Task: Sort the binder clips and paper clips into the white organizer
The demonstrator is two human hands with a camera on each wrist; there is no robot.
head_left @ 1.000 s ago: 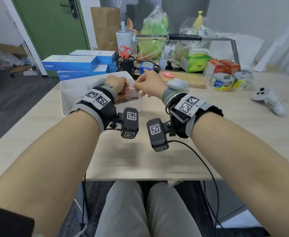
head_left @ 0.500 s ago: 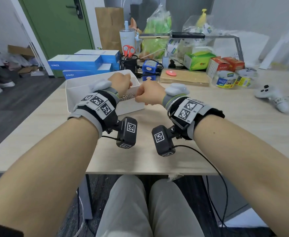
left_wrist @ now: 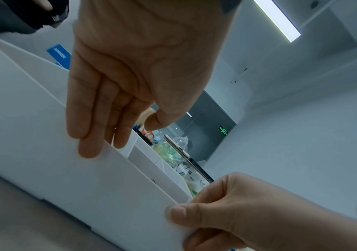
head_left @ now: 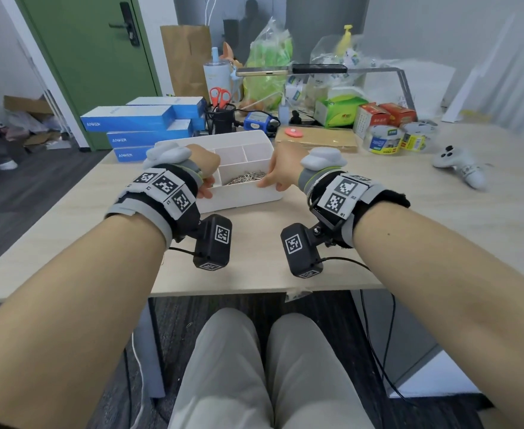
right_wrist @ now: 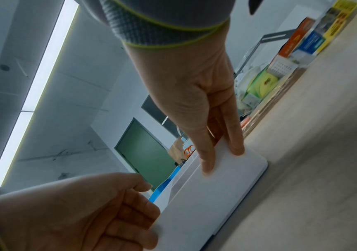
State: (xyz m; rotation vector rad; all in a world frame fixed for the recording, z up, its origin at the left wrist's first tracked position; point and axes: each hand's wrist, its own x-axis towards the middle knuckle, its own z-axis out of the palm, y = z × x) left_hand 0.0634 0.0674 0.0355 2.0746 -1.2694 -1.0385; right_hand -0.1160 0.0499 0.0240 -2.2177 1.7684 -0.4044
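Organizer [head_left: 242, 198] sits on pale wooden table [head_left: 440, 218], green door [head_left: 93, 57] behind.

Left hand [head_left: 205, 170] and right hand [head_left: 281, 172] parted, now holding the organizer [head_left: 242, 196]

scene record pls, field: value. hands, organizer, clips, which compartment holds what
left hand: holds the near wall of the white organizer at its left part, fingers on the outside
right hand: grips the organizer's near right corner, thumb on the front face
organizer pose: upright on the table
paper clips: heap in the near compartment between the hands
rear compartments: two in view, nothing seen in them
binder clips: none visible in any view
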